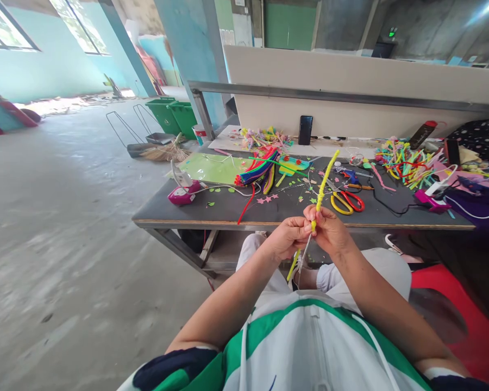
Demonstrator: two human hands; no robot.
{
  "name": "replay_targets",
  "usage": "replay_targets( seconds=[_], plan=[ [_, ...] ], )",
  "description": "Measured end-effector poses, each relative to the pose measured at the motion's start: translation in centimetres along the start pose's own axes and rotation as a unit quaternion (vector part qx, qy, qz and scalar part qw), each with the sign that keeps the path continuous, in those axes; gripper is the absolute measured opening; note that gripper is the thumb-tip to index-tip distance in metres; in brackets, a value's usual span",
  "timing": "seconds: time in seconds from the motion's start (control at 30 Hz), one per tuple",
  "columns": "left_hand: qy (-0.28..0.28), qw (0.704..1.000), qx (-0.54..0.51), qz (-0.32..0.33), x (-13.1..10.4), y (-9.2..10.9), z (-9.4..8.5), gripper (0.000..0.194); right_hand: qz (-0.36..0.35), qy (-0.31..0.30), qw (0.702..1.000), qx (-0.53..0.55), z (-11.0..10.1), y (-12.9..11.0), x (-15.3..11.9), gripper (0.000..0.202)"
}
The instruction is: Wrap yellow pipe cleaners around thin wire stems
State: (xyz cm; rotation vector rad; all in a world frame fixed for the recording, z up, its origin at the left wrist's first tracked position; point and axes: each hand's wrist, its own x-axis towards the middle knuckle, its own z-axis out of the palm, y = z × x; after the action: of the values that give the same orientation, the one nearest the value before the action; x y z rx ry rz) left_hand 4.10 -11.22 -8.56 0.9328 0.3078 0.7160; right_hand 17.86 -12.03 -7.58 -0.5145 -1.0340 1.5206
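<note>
Both my hands meet over my lap, in front of the table's near edge. My left hand [290, 237] is closed, its thumb and fingers pinching the lower part of a yellow pipe cleaner [321, 190]. Right beside it my right hand [330, 231] pinches the same piece, fingers curled. Upward from the fingers rises the fuzzy yellow length, wound thicker in places. Below the hands hang thin pale wires [305, 254] and a loose yellow end [293, 266]. What exactly lies between the fingertips is hidden.
On the dark table [179, 212] lie scissors [346, 201] with yellow and red handles, a multicoloured pipe cleaner bundle [261, 171], a green sheet [215, 168] and a pink device [184, 193]. A phone [305, 130] leans at the back. Green bins [182, 117] stand left of the table.
</note>
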Motion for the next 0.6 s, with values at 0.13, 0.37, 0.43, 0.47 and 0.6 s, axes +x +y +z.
replay_targets(
  seconds=[0.13,0.37,0.43,0.47,0.6],
  plan=[
    [0.007,1.000,0.010,-0.005,0.0,0.3,0.1,0.034,0.002,-0.015,0.999,-0.033,-0.3,-0.4,0.1,0.024],
    [0.146,0.958,0.242,0.041,0.1,1.8,0.1,0.032,-0.043,0.124,0.936,-0.326,-0.9,-1.5,0.1,0.022],
    [0.162,0.939,0.302,0.039,0.1,1.9,0.2,0.030,-0.037,0.167,0.905,-0.389,-0.7,-1.6,0.0,0.023],
    [0.159,0.937,0.310,0.035,0.1,1.8,0.2,0.030,-0.030,0.179,0.897,-0.403,-0.6,-1.7,-0.1,0.024],
    [0.087,0.974,0.208,-0.002,0.1,1.5,0.1,0.032,-0.010,0.141,0.934,-0.329,-0.4,-2.3,-0.3,0.025]
  ],
)
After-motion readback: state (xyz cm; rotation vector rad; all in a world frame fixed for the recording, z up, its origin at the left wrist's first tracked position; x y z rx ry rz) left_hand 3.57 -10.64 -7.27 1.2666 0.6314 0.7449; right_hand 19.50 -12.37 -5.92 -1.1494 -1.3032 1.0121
